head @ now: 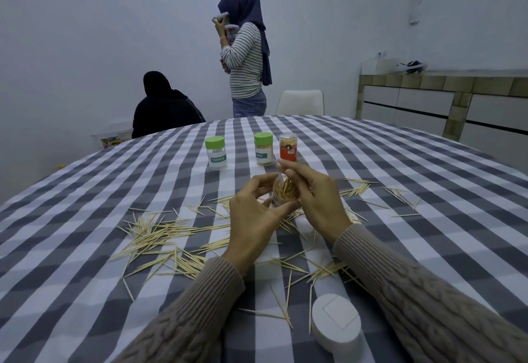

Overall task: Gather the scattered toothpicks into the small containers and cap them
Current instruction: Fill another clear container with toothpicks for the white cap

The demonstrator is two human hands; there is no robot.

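My left hand [253, 214] grips a small clear container [284, 194] packed with toothpicks, held tilted above the checked tablecloth. My right hand [313, 191] is at its open mouth, fingertips pinching toothpicks there. Loose toothpicks [160, 234] lie scattered over the cloth on both sides of my hands and toward the near edge. A white cap [335, 324] lies near my right forearm. Further back stand a green-capped jar [216, 152] that looks empty, a green-capped jar [263, 149] full of toothpicks, and a capped red container [288, 147].
The table [85, 191] is round under a grey-and-white checked cloth. Behind it one person sits and another stands, next to a white chair [300, 102]. A low cabinet [443, 105] runs along the right wall.
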